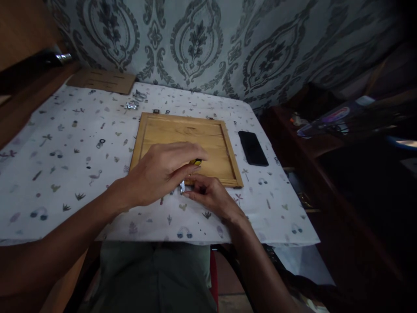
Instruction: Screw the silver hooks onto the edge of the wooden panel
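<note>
A framed wooden panel [182, 134] lies on the table, its near edge partly behind my hands. My left hand [163, 167] is closed above that edge, fingers round a short yellow-and-black screwdriver [197, 162]; most of the tool is hidden by the hand. Low beside it, my right hand [208, 191] pinches a small shiny metal hinge [182, 187] against the panel's near edge. Fingers cover part of the hinge, so how it sits on the wood cannot be made out.
Several shiny metal parts [132, 105] lie at the back left, near a flat piece of brown cardboard [102, 81]. To the panel's right is a black phone [253, 148]. A patterned cloth [81, 174] covers the table, and a patterned wall covering [195, 43] rises behind it.
</note>
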Demonstrator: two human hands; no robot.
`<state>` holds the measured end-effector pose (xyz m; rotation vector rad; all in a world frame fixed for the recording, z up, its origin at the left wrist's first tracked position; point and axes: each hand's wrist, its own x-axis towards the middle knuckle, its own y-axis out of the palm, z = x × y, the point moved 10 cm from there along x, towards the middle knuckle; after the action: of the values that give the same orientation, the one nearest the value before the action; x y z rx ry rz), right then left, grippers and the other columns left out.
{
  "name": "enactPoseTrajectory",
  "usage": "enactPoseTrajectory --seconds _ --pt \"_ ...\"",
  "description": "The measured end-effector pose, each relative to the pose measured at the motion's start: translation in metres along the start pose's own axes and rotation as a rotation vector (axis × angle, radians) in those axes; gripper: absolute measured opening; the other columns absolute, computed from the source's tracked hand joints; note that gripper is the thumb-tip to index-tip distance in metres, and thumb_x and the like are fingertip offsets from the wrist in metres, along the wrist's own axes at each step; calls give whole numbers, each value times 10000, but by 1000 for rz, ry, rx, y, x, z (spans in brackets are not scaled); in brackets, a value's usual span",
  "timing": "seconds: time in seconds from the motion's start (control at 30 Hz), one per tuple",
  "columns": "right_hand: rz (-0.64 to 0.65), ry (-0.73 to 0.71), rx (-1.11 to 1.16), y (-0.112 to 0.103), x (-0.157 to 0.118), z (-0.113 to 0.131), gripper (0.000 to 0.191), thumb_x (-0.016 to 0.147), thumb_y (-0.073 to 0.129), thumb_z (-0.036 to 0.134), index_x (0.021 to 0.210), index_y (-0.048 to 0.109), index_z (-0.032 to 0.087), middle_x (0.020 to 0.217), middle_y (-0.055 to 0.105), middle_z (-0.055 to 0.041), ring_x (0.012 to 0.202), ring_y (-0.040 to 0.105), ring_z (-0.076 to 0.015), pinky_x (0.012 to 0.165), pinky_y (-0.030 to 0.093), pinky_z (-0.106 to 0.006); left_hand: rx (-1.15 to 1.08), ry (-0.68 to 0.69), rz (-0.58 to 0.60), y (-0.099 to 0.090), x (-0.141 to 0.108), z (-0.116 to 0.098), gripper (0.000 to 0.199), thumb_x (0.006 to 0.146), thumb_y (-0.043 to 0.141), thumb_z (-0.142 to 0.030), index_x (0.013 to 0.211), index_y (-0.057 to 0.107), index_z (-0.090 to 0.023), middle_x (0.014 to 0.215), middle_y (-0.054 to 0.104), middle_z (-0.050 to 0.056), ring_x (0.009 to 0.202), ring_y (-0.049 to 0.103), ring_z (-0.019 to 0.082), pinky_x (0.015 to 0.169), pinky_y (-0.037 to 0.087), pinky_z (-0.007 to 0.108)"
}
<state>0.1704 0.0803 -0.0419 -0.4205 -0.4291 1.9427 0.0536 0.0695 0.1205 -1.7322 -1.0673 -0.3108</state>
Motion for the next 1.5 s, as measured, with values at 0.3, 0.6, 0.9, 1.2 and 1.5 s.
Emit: enactPoseTrajectory --seconds 0.3,0.6,0.9,1.2,1.5 --pt "-23 -58 24 -2 -1 7 262 856 762 354 1057 740 187 617 515 72 544 397 -98 551 326 -250 4 45 -35 5 1 -2 111 944 654 -154 1049 665 -117 976 670 87 878 667 172 741 541 269" --pt "-14 -13 22 -1 -1 3 432 845 762 364 1231 708 179 601 483 75 552 411 -108 560 341 -257 -19 2 -34 0 3 1 150 957 583 -78 1071 661 -136 994 704 68 918 682 161 773 547 259" --pt "-7 -3 11 -1 -1 0 497 854 757 384 1305 687 186 640 533 49 597 462 -124 579 352 -259 15 -9 -167 -10 1 5 130 940 642 -128 1063 666 -162 931 699 44 824 667 146 716 565 265" --pt "-18 8 16 -1 -1 0 493 849 762 377 1300 691 193 660 530 48 602 455 -123 585 361 -266 67 -21 -180 -12 -1 5 92 947 631 -149 1034 661 -158 899 694 34 807 663 142 691 573 251" --pt "-12 7 9 -1 -1 2 490 851 759 372 1303 691 196 650 509 56 594 440 -115 563 349 -256 94 -17 -178 -11 -1 4 76 944 636 -151 1017 656 -159 875 689 40 787 659 156 680 558 275"
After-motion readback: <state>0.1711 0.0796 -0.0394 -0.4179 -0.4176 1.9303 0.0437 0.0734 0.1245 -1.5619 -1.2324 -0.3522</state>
